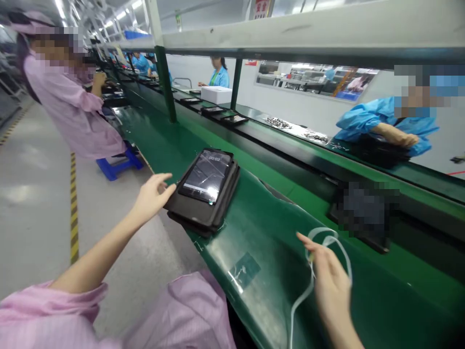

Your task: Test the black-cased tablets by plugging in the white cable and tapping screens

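My left hand [154, 194] is at the near left edge of a stack of dark trays [192, 211]. Its fingers are apart and it holds nothing; whether the thumb touches the stack I cannot tell. On top lies a black device like a small tablet [209, 174], screen up and lit, showing "00:02". To the right, over the green bench [269, 232], my right hand [330, 276] has a white cable [301, 298] between thumb and fingers. The cable loops behind the fingers and runs down past the hand. The fingers partly hide its end.
Beyond the bench runs a sunken line with several dark trays [234, 119] and one blurred-out tray [363, 218]. Small dark parts [278, 123] lie on the far ledge. A beam [290, 31] crosses overhead. Co-workers sit opposite and at left, one on a blue stool [119, 165].
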A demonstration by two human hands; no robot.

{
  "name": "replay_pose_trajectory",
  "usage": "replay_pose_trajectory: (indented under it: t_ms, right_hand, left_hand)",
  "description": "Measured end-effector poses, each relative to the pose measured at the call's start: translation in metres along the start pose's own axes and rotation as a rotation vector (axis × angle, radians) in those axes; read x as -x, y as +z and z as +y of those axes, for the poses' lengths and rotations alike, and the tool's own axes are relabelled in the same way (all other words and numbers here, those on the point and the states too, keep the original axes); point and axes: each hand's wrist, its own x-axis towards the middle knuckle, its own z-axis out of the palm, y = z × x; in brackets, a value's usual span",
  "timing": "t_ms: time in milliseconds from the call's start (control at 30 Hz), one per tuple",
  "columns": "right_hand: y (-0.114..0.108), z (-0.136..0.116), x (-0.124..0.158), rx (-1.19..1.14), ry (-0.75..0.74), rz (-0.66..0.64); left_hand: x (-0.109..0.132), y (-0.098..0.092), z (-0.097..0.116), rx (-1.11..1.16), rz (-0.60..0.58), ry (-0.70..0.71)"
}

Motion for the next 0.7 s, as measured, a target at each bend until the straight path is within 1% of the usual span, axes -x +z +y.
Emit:
replay_pose_trajectory:
  t_ms: [67, 133, 167, 233, 267, 333, 400, 433, 500, 600, 700]
  right_hand:
    - [0.055, -0.017, -0.007, -0.068, -0.018, -0.162]
    - [0.103, -0.027, -0.016, -0.168, -0.003, -0.271]
    - [0.123, -0.030, -0.020, -0.203, 0.000, -0.302]
    - [0.154, -0.031, -0.026, -0.260, 0.009, -0.352]
    - [0.165, -0.031, -0.027, -0.280, 0.021, -0.371]
    - [0.177, -0.030, -0.028, -0.319, 0.055, -0.384]
    - [0.178, -0.030, -0.027, -0.367, 0.082, -0.343]
    - [0.174, -0.032, -0.027, -0.391, 0.089, -0.305]
    - [0.160, -0.036, -0.026, -0.417, 0.086, -0.223]
    - [0.121, -0.040, -0.019, -0.365, 0.081, -0.101]
    - [0.075, -0.033, -0.011, -0.282, 0.078, 0.050]
  left_hand:
    - [0.003, -0.003, -0.016, 0.029, -0.101, -0.038]
    - [0.005, -0.004, -0.019, 0.047, -0.153, -0.033]
    - [0.005, -0.004, -0.018, 0.056, -0.163, -0.038]
    - [0.000, -0.004, -0.015, 0.085, -0.181, -0.057]
    - [-0.003, -0.003, -0.014, 0.107, -0.195, -0.067]
    - [-0.007, -0.002, -0.009, 0.166, -0.238, -0.078]
    - [-0.007, 0.001, -0.002, 0.228, -0.284, -0.065]
    - [-0.004, 0.004, 0.003, 0.254, -0.297, -0.052]
    - [0.004, 0.011, 0.015, 0.294, -0.304, -0.017]
    - [0.020, 0.028, 0.037, 0.341, -0.326, 0.045]
    - [0.039, 0.052, 0.065, 0.366, -0.400, 0.113]
